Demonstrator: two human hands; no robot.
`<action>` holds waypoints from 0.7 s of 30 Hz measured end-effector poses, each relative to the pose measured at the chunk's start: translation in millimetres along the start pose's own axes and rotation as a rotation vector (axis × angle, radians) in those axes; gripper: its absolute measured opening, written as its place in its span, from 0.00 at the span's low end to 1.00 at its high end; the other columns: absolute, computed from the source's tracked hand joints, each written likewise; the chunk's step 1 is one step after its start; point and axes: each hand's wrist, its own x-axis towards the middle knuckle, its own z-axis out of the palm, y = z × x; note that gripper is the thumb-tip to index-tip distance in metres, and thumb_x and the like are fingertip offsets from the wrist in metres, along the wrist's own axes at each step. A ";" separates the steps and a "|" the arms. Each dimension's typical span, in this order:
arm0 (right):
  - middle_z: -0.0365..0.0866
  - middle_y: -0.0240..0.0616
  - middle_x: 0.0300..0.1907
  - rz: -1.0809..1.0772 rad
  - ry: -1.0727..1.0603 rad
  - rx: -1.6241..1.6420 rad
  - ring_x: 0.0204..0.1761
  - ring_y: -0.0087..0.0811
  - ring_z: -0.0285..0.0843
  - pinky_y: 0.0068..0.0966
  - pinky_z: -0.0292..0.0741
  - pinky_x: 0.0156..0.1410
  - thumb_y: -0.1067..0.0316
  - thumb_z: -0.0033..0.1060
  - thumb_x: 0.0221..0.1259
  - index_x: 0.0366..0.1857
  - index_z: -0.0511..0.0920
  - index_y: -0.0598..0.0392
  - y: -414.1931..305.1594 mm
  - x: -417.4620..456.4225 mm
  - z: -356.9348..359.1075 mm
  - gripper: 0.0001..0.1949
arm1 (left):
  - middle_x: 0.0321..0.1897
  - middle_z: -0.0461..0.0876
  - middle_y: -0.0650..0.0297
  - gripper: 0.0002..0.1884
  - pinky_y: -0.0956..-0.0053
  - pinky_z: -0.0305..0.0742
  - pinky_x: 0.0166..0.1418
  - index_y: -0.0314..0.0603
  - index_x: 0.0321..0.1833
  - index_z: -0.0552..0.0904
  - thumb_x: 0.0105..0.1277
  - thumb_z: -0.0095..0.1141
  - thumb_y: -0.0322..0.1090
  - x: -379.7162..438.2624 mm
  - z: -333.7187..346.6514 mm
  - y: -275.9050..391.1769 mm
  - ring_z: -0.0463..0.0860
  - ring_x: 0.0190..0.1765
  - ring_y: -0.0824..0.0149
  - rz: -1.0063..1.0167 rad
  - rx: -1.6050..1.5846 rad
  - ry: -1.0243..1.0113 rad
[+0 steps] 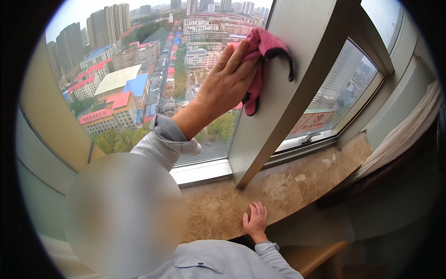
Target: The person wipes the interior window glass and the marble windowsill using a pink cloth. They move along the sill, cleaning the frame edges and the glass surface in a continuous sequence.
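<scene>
My left hand is raised in front of the large window pane, its back towards me. It holds a pink cloth with black trim against the pane's side of a wide grey window mullion. Part of the cloth hangs below the fingers, and a black-edged loop sticks out to the right. The thumb is hidden. Lower down, my right hand rests on the brown marble windowsill near its front edge, with nothing in it.
To the right is a smaller window with a metal handle and a red-and-white sign bearing writing. A pale curtain hangs farther right. A curved wooden furniture edge lies below the sill. A blurred disc hides the lower left.
</scene>
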 end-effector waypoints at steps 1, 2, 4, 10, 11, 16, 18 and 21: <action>0.77 0.51 0.73 0.001 0.004 -0.004 0.80 0.60 0.70 0.63 0.61 0.88 0.59 0.72 0.67 0.68 0.80 0.57 1.2 0.8 -1.5 0.27 | 0.75 0.81 0.57 0.23 0.41 0.58 0.94 0.38 0.68 0.89 0.75 0.56 0.36 -24.6 4.6 12.9 0.66 0.90 0.42 0.004 -0.049 -0.056; 0.77 0.52 0.73 -0.005 -0.003 0.004 0.80 0.60 0.70 0.62 0.61 0.88 0.60 0.72 0.67 0.69 0.80 0.57 -0.2 1.8 -0.2 0.27 | 0.75 0.81 0.58 0.24 0.41 0.56 0.95 0.38 0.70 0.88 0.75 0.55 0.36 -51.7 3.6 24.8 0.65 0.91 0.42 0.010 -0.072 -0.137; 0.78 0.51 0.74 0.006 -0.002 0.002 0.81 0.59 0.70 0.62 0.61 0.88 0.58 0.72 0.67 0.68 0.81 0.58 0.7 1.2 1.3 0.27 | 0.76 0.81 0.59 0.26 0.43 0.56 0.96 0.37 0.71 0.88 0.74 0.54 0.38 -107.6 3.1 49.6 0.65 0.91 0.44 0.052 -0.096 -0.263; 0.78 0.51 0.74 0.001 -0.013 0.032 0.82 0.58 0.69 0.62 0.60 0.89 0.57 0.72 0.67 0.68 0.82 0.58 1.6 3.4 0.1 0.28 | 0.70 0.84 0.66 0.25 0.43 0.51 0.97 0.43 0.70 0.89 0.71 0.58 0.38 -267.3 -27.3 89.1 0.65 0.92 0.52 0.240 -0.128 -0.596; 0.78 0.51 0.74 0.006 -0.012 0.035 0.82 0.58 0.69 0.62 0.60 0.89 0.57 0.72 0.67 0.68 0.83 0.58 3.0 1.3 0.9 0.28 | 0.70 0.85 0.67 0.25 0.43 0.51 0.98 0.44 0.69 0.90 0.71 0.58 0.38 -284.6 -34.5 87.5 0.64 0.92 0.52 0.244 -0.137 -0.628; 0.77 0.52 0.74 -0.014 -0.066 0.077 0.82 0.59 0.68 0.63 0.59 0.89 0.58 0.72 0.66 0.68 0.82 0.60 9.6 2.8 -5.2 0.28 | 0.66 0.85 0.69 0.23 0.42 0.48 0.99 0.49 0.67 0.91 0.70 0.61 0.38 -324.2 -65.5 60.2 0.65 0.92 0.54 0.155 -0.088 -0.646; 0.77 0.53 0.74 -0.027 -0.075 0.086 0.81 0.60 0.68 0.63 0.59 0.89 0.58 0.72 0.66 0.68 0.82 0.60 11.7 4.4 -7.0 0.28 | 0.63 0.85 0.68 0.23 0.41 0.49 0.98 0.50 0.66 0.92 0.69 0.62 0.38 -320.2 -74.5 51.2 0.66 0.92 0.52 0.120 -0.045 -0.633; 0.76 0.55 0.74 -0.036 -0.093 0.080 0.82 0.61 0.67 0.64 0.58 0.89 0.58 0.72 0.66 0.68 0.82 0.61 13.1 6.4 -8.8 0.29 | 0.62 0.85 0.66 0.21 0.39 0.50 0.97 0.50 0.64 0.92 0.69 0.63 0.35 -308.8 -86.5 36.8 0.68 0.91 0.47 0.023 0.002 -0.608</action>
